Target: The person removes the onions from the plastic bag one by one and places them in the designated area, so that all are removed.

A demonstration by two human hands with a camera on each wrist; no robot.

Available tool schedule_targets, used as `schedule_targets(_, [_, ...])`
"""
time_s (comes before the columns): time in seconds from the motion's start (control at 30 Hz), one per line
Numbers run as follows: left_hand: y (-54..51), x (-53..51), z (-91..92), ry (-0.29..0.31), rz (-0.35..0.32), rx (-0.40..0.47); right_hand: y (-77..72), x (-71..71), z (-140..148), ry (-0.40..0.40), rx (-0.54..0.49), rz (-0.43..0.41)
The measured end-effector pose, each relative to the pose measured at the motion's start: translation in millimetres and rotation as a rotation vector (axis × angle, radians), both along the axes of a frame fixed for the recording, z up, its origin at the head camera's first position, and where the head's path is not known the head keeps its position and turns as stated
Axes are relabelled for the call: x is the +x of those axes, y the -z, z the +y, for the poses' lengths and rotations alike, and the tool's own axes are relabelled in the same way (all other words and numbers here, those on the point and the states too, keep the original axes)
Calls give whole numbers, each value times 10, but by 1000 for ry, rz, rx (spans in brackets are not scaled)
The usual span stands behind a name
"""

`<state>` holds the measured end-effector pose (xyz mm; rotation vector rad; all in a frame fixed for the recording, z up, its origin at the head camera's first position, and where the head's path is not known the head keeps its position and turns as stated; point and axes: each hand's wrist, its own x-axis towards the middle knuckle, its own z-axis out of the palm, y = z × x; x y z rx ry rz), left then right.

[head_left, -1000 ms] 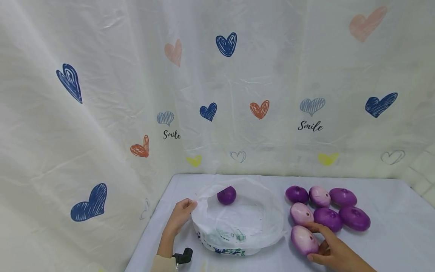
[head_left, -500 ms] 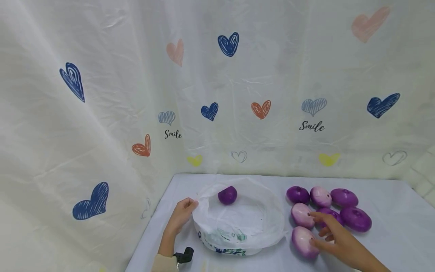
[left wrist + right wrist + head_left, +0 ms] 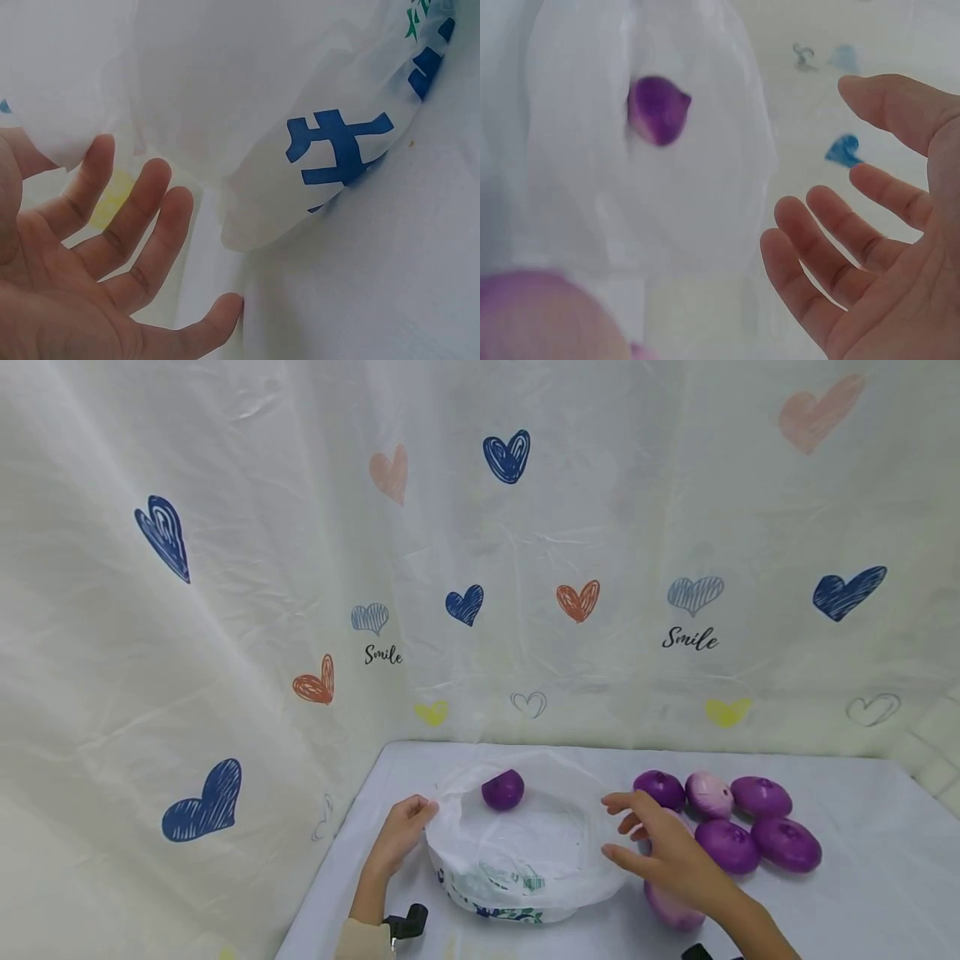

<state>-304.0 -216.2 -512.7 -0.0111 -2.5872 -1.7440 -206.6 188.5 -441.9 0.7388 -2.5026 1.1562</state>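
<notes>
A white plastic bag (image 3: 510,877) stands on the table with its mouth spread wide. One purple onion (image 3: 503,790) lies inside, toward the back left. My left hand (image 3: 402,832) pinches the bag's left rim between thumb and index finger; its other fingers are spread in the left wrist view. Beside the right rim hovers my right hand (image 3: 660,852), fingers apart and holding nothing. It partly covers two pale onions, of which the nearer one (image 3: 671,910) shows below the hand. Further purple onions (image 3: 727,847) are grouped to the right.
The white-covered table (image 3: 862,893) extends right of the onions. Behind it hangs a white curtain (image 3: 630,527) printed with hearts. A black wrist device (image 3: 408,922) sits at the left wrist.
My right hand has let go of the nearest pale onion and moved left and up to the bag's right rim. The left hand keeps its hold on the bag.
</notes>
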Motion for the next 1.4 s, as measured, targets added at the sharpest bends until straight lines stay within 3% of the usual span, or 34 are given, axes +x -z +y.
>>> schedule_targets(0.3, [7, 3, 14, -9, -7, -19, 55, -278, -568, -50, 63, -61])
schedule_targets(0.63, [-3, 10, 14, -4, -4, -6, 170, -703, -1041, -2, 55, -209])
schedule_targets(0.83, [3, 0, 20, -1, -7, -3, 339, -936, -1214, 64, 40, -288])
schedule_targets(1.1, [0, -6, 15, -6, -6, -10, 467, -1186, -1417, 152, 99, -314])
schedule_targets(1.4, [-14, 7, 27, -6, -12, -12, 678, -1385, -1490, 180, 130, -320])
